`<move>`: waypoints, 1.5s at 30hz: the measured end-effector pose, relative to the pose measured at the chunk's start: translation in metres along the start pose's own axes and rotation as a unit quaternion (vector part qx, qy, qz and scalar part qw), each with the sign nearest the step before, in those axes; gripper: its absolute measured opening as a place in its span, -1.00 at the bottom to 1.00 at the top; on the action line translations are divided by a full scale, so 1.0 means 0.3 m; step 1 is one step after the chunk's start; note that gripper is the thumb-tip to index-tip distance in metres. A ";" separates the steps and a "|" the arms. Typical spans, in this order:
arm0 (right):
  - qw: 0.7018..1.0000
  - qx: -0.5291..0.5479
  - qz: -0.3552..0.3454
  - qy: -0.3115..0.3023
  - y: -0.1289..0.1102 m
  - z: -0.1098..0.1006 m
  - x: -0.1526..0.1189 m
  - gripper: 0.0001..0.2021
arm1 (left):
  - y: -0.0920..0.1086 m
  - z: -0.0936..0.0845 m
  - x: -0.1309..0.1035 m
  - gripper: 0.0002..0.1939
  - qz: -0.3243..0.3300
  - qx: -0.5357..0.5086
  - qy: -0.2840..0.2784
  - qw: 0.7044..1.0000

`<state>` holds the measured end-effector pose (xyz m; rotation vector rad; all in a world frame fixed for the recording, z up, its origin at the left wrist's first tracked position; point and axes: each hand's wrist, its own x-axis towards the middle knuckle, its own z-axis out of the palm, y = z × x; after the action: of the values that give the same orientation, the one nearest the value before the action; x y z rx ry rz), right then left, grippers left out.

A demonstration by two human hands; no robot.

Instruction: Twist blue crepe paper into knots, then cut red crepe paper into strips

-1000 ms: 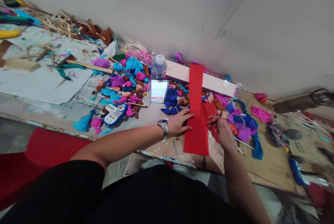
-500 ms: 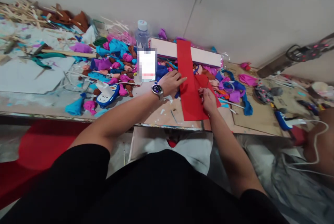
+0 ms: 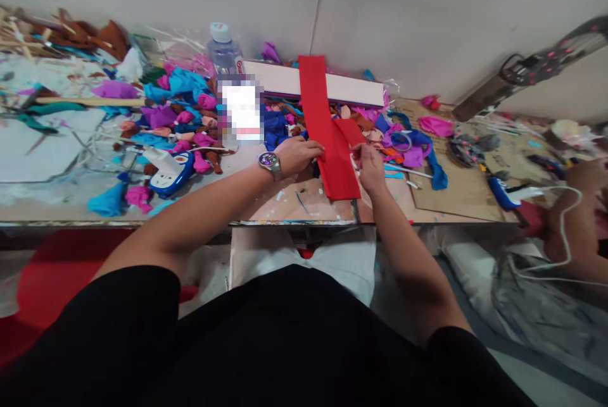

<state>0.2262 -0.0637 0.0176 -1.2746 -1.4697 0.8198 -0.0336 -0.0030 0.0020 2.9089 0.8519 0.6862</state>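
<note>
A long red strip (image 3: 315,103), crepe paper or cloth, lies across the bench in front of me, its far end over a white board. A second red piece (image 3: 349,133) sticks out to its right, partly beneath the strip; whether the two are joined I cannot tell. My left hand (image 3: 300,155), with a watch on its wrist, pinches the strip's left edge. With fingertips pressed together, my right hand (image 3: 371,169) holds the right end of the second piece. What lies under the strip is hidden.
A water bottle (image 3: 225,56) and a blurred-out white rectangle (image 3: 242,109) stand left of the strip. Colourful crumpled scraps (image 3: 178,87) cover the bench around a blue power socket (image 3: 171,174). The bench edge runs before me; another person's arm (image 3: 574,217) is at far right.
My view has shifted, so the bench appears further left and higher. The right-hand red piece, spread wide before, now shows as a narrow band drawn towards my right fingertips.
</note>
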 end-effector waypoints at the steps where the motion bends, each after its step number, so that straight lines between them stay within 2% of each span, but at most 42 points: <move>1: 0.999 0.023 0.005 0.023 -0.026 -0.011 -0.030 -0.29 | 0.004 -0.006 -0.004 -0.62 -0.019 -0.003 0.003 1.000; 4: 0.976 0.194 0.096 0.012 -0.108 -0.044 -0.183 -0.36 | 0.024 -0.021 -0.019 -0.60 -0.043 -0.001 -0.017 0.999; 7: 0.946 0.259 0.191 -0.048 -0.157 -0.059 -0.384 -0.40 | 0.046 -0.031 -0.028 -0.61 -0.058 0.010 -0.057 0.997; 10: 0.917 0.278 0.272 -0.093 -0.149 -0.047 -0.558 -0.41 | 0.063 -0.049 -0.030 -0.53 -0.071 0.035 -0.080 0.994; 14: 0.904 0.288 0.295 -0.112 -0.096 0.001 -0.688 -0.43 | 0.096 -0.076 -0.030 -0.57 -0.031 0.126 -0.081 0.988; 16: 0.896 0.295 0.304 -0.132 -0.077 0.028 -0.710 -0.42 | 0.131 -0.079 -0.028 -0.58 0.029 0.160 -0.066 0.985; 19: 0.893 0.296 0.300 -0.159 -0.065 0.052 -0.707 -0.41 | 0.203 -0.067 -0.020 -0.60 0.138 0.147 -0.041 0.979; 22: 0.895 0.283 0.292 -0.185 -0.069 0.047 -0.690 -0.40 | 0.264 -0.058 -0.014 -0.74 0.202 0.121 -0.058 0.970; 24: 0.890 0.278 0.297 -0.204 -0.077 0.035 -0.684 -0.41 | 0.282 -0.068 -0.020 -0.81 0.194 0.134 -0.082 0.968; 27: 0.881 0.276 0.316 -0.220 -0.097 0.027 -0.688 -0.42 | 0.284 -0.101 -0.046 -0.86 0.121 0.158 -0.117 0.973; 30: 0.878 0.273 0.324 -0.222 -0.120 0.049 -0.694 -0.43 | 0.283 -0.127 -0.083 -0.90 0.059 0.169 -0.140 0.974; 32: 0.879 0.273 0.322 -0.221 -0.134 0.075 -0.691 -0.43 | 0.284 -0.131 -0.104 -0.84 0.040 0.171 -0.141 0.974; 37: 0.871 0.291 0.332 -0.213 -0.155 0.121 -0.676 -0.44 | 0.273 -0.136 -0.131 -0.87 0.064 0.162 -0.156 0.972; 45: 0.843 0.337 0.360 -0.215 -0.136 0.152 -0.686 -0.46 | 0.264 -0.198 -0.138 -0.83 0.076 0.114 -0.196 0.971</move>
<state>0.1625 -0.2674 -0.0074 -1.0997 -0.8160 2.0281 -0.0499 -0.0972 0.0508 3.1712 0.7065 0.0029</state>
